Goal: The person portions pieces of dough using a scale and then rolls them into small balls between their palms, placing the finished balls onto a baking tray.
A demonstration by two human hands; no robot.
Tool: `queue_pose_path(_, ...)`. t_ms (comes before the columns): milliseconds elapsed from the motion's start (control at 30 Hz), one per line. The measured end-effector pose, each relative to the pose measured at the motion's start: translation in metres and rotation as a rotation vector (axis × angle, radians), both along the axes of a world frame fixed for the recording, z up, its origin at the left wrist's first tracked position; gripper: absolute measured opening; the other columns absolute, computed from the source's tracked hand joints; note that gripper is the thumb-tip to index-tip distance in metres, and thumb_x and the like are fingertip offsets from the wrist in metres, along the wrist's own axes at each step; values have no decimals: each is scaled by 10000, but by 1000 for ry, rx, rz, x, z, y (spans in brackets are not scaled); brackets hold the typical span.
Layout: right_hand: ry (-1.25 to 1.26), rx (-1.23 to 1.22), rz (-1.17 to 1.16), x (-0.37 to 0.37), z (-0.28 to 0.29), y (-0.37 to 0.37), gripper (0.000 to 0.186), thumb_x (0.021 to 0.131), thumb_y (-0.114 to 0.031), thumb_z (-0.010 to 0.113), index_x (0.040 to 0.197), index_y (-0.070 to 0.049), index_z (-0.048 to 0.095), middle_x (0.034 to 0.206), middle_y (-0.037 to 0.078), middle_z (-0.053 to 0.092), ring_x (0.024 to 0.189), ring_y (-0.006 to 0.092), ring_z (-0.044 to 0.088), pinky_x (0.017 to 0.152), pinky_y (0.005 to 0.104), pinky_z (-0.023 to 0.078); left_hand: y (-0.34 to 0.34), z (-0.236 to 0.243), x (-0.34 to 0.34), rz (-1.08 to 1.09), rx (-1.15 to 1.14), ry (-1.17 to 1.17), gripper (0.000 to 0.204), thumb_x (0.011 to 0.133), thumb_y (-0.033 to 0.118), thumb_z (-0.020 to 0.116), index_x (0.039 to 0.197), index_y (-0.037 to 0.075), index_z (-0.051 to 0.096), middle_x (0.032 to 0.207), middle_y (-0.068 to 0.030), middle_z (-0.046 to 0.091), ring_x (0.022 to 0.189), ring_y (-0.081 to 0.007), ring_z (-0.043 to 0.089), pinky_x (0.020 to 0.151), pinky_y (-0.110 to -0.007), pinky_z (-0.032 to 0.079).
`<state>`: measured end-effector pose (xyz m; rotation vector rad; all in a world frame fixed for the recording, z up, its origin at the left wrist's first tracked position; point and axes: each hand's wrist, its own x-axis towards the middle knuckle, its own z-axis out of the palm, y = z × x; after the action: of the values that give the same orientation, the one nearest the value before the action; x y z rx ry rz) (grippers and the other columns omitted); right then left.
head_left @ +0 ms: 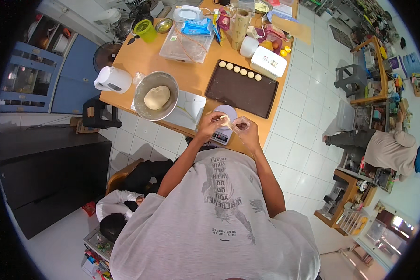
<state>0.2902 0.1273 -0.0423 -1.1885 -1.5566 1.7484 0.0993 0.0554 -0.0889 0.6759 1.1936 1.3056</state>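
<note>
Just above a small kitchen scale (222, 135) at the table's near edge, a little piece of pale dough (226, 122) is between my two hands. My left hand (211, 125) is closed on one side of it. My right hand (246, 131) pinches its other edge with curled fingers. To the left stands a metal mixing bowl (172, 100) with a big smooth lump of dough (157, 97) in it. Beyond the scale lies a dark baking tray (240, 93), and a row of several small round dough balls (236, 69) runs along its far edge.
A white electric kettle (114, 80) stands left of the bowl. Farther back are a clear plastic box (184, 46), a green cup (146, 31) and a white tub (269, 62). One person sits at lower left; another person (389, 149) stands at the right counter.
</note>
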Motion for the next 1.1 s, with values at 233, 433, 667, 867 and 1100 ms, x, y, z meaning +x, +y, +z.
queue_pose_path(233, 165, -59, -31, 13, -7, -1, 140, 939, 53, 712, 1033, -32, 652, 937, 22, 669, 867, 111, 654, 806, 287, 541, 7, 11, 7, -10, -64, -90, 289, 1049, 143, 679, 1316, 33, 667, 1140, -66, 702, 1056, -135, 658, 937, -312, 552)
queue_pose_path(433, 225, -65, -140, 19, -6, 4, 116, 973, 28, 703, 1050, -35, 642, 978, 16, 669, 903, 103, 659, 831, 277, 536, 7, 5, 6, -62, -61, -152, 255, 1054, 119, 658, 1284, 22, 712, 1097, -38, 708, 1023, -98, 656, 890, -266, 552)
queue_pose_path(667, 230, -21, -166, 21, -3, 6, 148, 979, 32, 689, 1108, -25, 645, 1024, 30, 673, 910, 121, 661, 847, 292, 548, 11, 22, 8, -19, -94, -204, 261, 1034, 81, 676, 1272, -26, 689, 1136, -51, 715, 1049, -87, 657, 858, -228, 554)
queue_pose_path(867, -22, 145, -10, 15, 5, 4, 249, 946, -17, 740, 1192, -23, 701, 1029, 65, 666, 866, 164, 653, 809, 327, 563, 12, 20, 5, -118, -73, 6, 349, 1000, 95, 728, 1326, 7, 641, 1325, -81, 662, 1169, -171, 650, 1022, -330, 538)
queue_pose_path(1100, -245, 377, 131, 17, 8, 4, 182, 930, -150, 794, 1043, -10, 771, 922, 129, 670, 769, 235, 646, 699, 361, 525, 19, 17, 1, -75, -79, 98, 423, 931, 105, 807, 1314, 26, 644, 1265, -84, 687, 1206, -184, 636, 1038, -332, 515)
